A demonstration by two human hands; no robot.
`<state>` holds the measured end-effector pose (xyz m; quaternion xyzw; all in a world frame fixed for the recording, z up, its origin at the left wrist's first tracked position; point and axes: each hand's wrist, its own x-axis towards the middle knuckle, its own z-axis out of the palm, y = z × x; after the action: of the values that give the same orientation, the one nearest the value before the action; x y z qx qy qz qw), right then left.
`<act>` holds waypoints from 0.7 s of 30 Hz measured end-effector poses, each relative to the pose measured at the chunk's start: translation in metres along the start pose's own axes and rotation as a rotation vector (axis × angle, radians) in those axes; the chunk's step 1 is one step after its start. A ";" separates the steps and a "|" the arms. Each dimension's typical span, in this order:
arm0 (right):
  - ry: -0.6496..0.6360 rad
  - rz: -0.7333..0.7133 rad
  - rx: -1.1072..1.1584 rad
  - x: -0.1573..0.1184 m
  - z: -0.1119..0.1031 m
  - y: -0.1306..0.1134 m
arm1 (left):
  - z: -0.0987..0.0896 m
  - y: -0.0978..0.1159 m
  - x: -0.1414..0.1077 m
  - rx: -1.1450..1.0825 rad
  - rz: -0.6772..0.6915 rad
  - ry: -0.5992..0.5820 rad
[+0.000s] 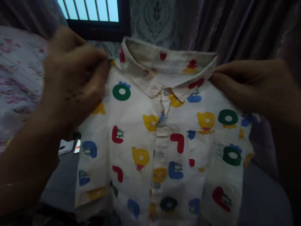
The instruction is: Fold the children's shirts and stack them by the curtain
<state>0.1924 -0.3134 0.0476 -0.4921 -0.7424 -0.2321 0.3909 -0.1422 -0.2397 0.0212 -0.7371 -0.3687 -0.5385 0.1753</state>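
Observation:
A small white shirt (134, 135) with colourful letter prints hangs upright, its buttoned front facing me. My left hand (75, 72) pinches the shoulder beside the collar on the left. On the other side, my right hand (254, 81) grips the opposite shoulder close to the collar between thumb and fingers. The collar (155, 84) stands up between both hands, and the top button shows at its opening. Both sleeves hang down at the sides.
Behind the shirt is a grey surface (63, 182) with a white object (67, 147) on it. Flowered fabric (18, 78) lies at the left. A barred window (91, 11), patterned wallpaper and dark curtains (235, 28) are at the back.

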 end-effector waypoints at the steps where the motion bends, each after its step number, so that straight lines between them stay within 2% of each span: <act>1: -0.065 0.012 0.047 0.002 0.011 0.010 | 0.013 -0.009 0.001 0.112 0.087 -0.083; 3: -0.215 0.046 0.137 -0.002 0.038 0.034 | 0.048 -0.031 -0.006 0.069 0.170 -0.214; 5: -0.362 0.076 0.150 -0.013 0.072 0.058 | 0.091 -0.054 -0.026 0.031 0.189 -0.351; 9: -0.564 0.144 0.032 -0.060 0.152 0.097 | 0.181 -0.087 -0.097 0.011 0.143 -0.527; 12: -0.724 0.247 -0.190 -0.101 0.207 0.111 | 0.232 -0.102 -0.150 0.042 0.080 -0.630; 14: -0.819 0.251 -0.273 -0.123 0.235 0.116 | 0.256 -0.109 -0.174 0.060 0.075 -0.710; 16: -0.902 0.224 -0.320 -0.138 0.256 0.120 | 0.272 -0.115 -0.188 0.091 0.074 -0.772; 21: -0.991 0.174 -0.368 -0.144 0.285 0.138 | 0.299 -0.130 -0.194 0.185 0.058 -0.854</act>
<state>0.2476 -0.1282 -0.2419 -0.6628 -0.7415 -0.0650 -0.0813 -0.0675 -0.0257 -0.2835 -0.8848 -0.4342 -0.1450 0.0875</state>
